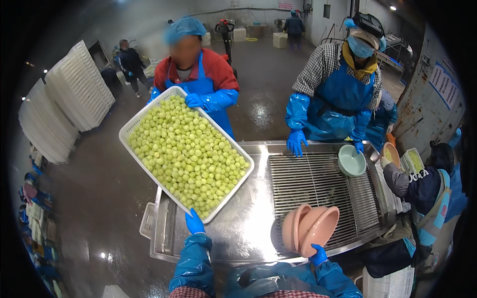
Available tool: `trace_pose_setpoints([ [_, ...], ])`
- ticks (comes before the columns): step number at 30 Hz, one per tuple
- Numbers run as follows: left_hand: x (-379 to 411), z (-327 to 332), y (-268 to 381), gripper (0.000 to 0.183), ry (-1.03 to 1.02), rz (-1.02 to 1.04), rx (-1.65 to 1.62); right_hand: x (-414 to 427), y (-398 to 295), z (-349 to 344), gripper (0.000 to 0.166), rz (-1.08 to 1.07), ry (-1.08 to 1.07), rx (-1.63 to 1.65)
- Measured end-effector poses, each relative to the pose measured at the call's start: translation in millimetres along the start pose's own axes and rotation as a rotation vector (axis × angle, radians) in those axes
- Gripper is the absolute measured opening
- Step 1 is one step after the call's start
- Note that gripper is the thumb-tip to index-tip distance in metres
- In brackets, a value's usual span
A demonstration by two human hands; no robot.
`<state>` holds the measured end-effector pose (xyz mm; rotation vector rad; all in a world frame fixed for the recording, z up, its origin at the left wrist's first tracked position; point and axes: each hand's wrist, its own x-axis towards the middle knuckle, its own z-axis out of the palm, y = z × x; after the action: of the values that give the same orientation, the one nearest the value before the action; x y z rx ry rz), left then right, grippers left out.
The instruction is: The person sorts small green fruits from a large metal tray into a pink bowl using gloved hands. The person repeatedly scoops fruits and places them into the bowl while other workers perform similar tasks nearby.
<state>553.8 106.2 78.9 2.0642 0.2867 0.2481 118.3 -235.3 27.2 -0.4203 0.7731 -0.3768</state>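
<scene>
A white plastic basket (128, 146) full of small round green fruit (186, 149) hangs tilted over the left end of a stainless steel sorting table (257, 208). My left hand (195, 222), in a blue glove, grips its near rim, while a co-worker in a red top holds the far side. My right hand (319, 254), gloved too, has hold of the lower rim of a pink plastic bowl (319, 231). That bowl leans on its side against another pink bowl (291, 229), above the slatted grate (313, 178). My fingers under the rims are partly hidden.
Across the table a masked co-worker (335, 89) holds a pale green bowl (351, 161) on the grate. At right, another person (421, 190) handles an orange bowl (390, 153). Tall stacks of white baskets (80, 85) stand at left. The floor (100, 193) looks wet.
</scene>
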Motion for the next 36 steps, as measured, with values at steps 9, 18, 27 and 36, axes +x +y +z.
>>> trace_pose_setpoints([
  [9,-3.3,22.6,-33.2,0.046,-0.011,-0.05,-0.083,-12.2,-7.4,-6.0,0.058,-0.007,0.047,0.009],
  [18,1.4,12.7,-49.9,0.07,-0.213,-0.843,-1.398,-2.9,1.9,1.2,0.053,-0.003,0.067,-0.001],
  [27,15.1,2.0,-75.2,0.065,-0.361,-0.771,-1.665,1.4,18.2,32.7,0.051,-0.103,0.114,-0.012],
  [36,-13.1,16.0,-100.5,0.061,-0.477,-0.896,-1.226,76.8,-47.3,-40.4,0.03,-0.513,0.588,-0.366],
])
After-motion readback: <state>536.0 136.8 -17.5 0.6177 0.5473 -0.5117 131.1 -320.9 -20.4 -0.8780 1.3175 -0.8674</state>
